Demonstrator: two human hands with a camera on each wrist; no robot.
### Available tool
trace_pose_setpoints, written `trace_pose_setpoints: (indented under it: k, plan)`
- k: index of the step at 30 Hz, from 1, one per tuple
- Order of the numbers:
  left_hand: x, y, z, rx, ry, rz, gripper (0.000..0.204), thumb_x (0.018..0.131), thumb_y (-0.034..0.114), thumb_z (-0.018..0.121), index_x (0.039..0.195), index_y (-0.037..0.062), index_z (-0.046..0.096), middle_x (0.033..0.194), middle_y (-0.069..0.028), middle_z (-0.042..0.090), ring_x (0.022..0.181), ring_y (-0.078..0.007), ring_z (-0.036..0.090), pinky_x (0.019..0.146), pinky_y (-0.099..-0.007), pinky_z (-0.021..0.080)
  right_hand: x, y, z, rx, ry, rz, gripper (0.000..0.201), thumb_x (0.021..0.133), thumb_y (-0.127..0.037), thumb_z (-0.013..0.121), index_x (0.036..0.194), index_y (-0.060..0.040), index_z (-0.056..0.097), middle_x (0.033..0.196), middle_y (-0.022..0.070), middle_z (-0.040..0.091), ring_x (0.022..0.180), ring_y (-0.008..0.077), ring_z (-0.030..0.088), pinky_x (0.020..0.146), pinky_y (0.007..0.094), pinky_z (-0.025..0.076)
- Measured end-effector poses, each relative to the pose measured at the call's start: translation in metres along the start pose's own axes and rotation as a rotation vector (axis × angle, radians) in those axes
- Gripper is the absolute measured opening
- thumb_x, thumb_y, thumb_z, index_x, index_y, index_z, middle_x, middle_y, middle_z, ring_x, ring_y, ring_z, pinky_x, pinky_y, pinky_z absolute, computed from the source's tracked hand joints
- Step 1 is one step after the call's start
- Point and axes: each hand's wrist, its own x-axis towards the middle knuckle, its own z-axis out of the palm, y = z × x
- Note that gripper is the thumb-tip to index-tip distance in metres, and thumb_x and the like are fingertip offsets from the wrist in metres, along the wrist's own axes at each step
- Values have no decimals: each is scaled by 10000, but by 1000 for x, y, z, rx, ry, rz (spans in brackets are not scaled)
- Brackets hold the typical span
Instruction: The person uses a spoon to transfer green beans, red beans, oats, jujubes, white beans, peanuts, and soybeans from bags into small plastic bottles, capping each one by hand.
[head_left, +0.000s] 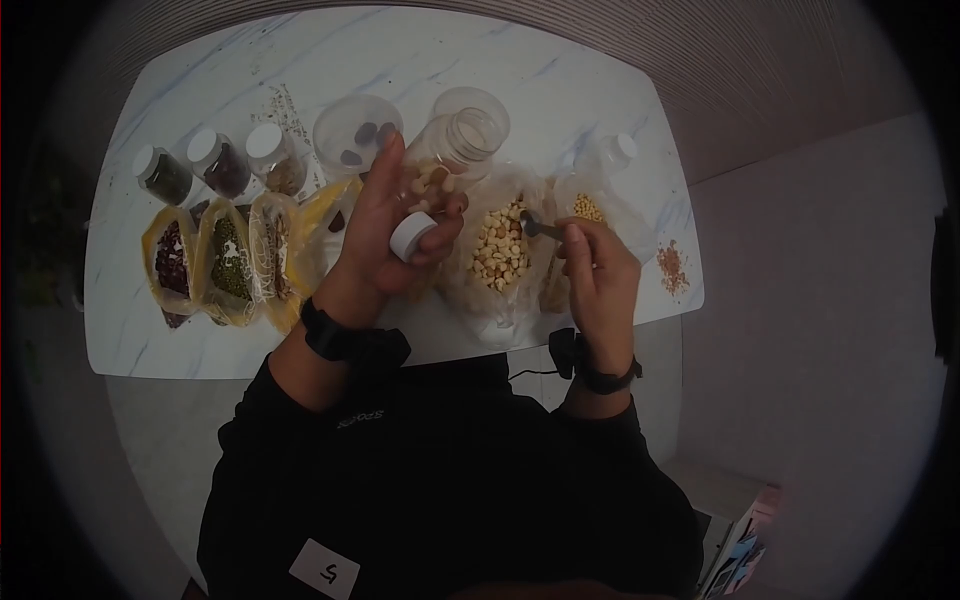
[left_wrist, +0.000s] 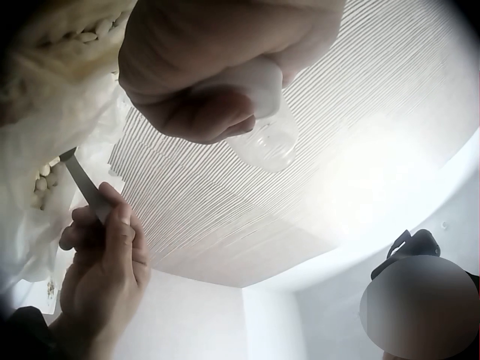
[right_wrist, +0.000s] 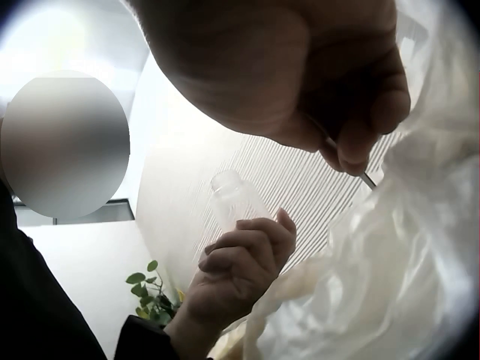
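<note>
My left hand grips a clear jar with pale pieces in it, its uncapped mouth pointing away from me. A white cap is held in the same hand's fingers. Between thumb and fingers, my right hand pinches a grey spoon, its head at the edge of the pale nuts in an opened plastic bag. The left wrist view shows the spoon over the bag. In the right wrist view the jar rises above my left hand.
Three white-capped jars stand at the left, behind opened bags of beans. A round container with purple pieces lies farther back. Right of the nuts are a bag of yellow grains, another capped jar and scattered reddish grains.
</note>
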Motion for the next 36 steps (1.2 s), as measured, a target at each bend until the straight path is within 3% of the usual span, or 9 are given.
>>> trace_pose_setpoints:
  k: [4,6,9,11,16,25,30,34,36]
  plan:
    - [1,-2,1,28,12,11,595,920,667,411,1062,113,576,819,-106,581,489,-126,467,355,-204,306,-3,22,18,-83,-105,-43,204,982,-152,528,976,11,651,761,71,641,617,136,600,570,270,473]
    - [1,-3,2,59,42,23,595,920,666,411,1063,112,575,820,-105,581,489,-125,465,357,-203,307,-5,22,22,246,-212,209,219,993,-176,522,982,0,652,711,34,625,586,90,557,546,239,448]
    - [2,-2,1,62,57,34,600,918,668,413,1068,110,576,819,-103,581,490,-124,463,357,-203,307,-5,32,23,421,-199,348,231,1001,-199,512,1000,-16,654,686,3,609,563,52,510,517,208,408]
    - [2,-1,-3,34,-18,-2,605,919,669,410,1072,109,578,820,-100,581,492,-122,464,357,-205,307,-3,37,16,480,-162,351,234,1002,-205,510,1008,-20,653,683,2,606,555,49,497,511,203,396]
    - [2,-2,0,86,54,38,595,918,661,424,1073,108,582,816,-98,587,483,-121,463,359,-207,307,3,41,-11,727,-36,362,250,995,-218,510,1001,-10,649,675,25,603,536,66,481,517,203,388]
    - [2,-7,7,223,192,-4,569,914,648,460,1070,117,595,748,-76,591,477,-118,480,357,-210,321,11,-16,-12,936,176,-26,313,1016,-238,480,1076,47,594,698,77,621,580,109,532,569,231,451]
    - [1,-8,8,245,212,-23,573,917,643,459,1071,109,598,745,-76,587,473,-116,481,357,-209,327,13,-24,5,579,91,-296,253,1005,-126,491,1143,57,600,873,102,637,679,125,580,686,232,474]
    - [2,-5,6,182,149,-23,589,920,646,446,1079,96,584,757,-84,584,472,-116,473,357,-206,326,10,-34,3,219,132,-526,215,985,-96,519,1085,36,655,881,109,626,689,126,590,631,235,475]
    - [2,-4,3,155,118,-22,594,922,648,438,1087,95,578,769,-89,583,473,-117,470,357,-205,324,6,-36,-1,212,193,-505,208,981,-104,529,1063,33,662,868,105,628,690,127,594,614,233,469]
